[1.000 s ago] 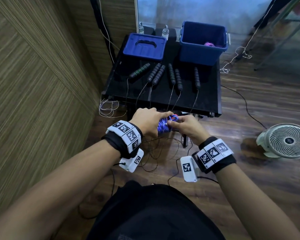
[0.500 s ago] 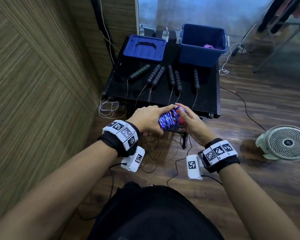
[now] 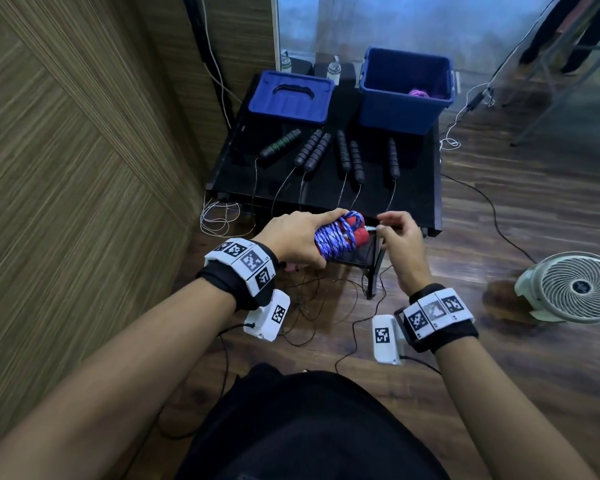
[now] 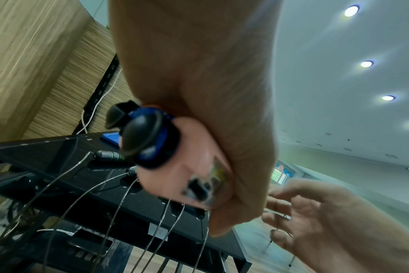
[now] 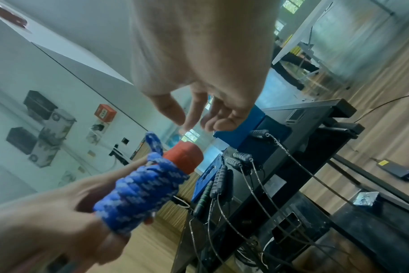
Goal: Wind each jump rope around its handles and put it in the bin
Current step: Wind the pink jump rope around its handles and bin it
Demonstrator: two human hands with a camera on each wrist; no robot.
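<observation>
Left hand (image 3: 293,239) grips the wound blue rope bundle (image 3: 336,237) near the counter's (image 3: 420,188) front edge. Right hand (image 3: 400,239) hovers beside it, fingers loose, holding nothing. Keep coils pinched; carry to the far-right bin (image 3: 402,112).

You won't find a readable word, brand or number anywhere here. The wristbands (image 3: 245,263) and wrist cameras (image 3: 384,337) carry only black-and-white square marker patterns, not text. The label on the pink handle (image 4: 206,186) and the red wall box (image 5: 104,114) are too blurred to read.
</observation>
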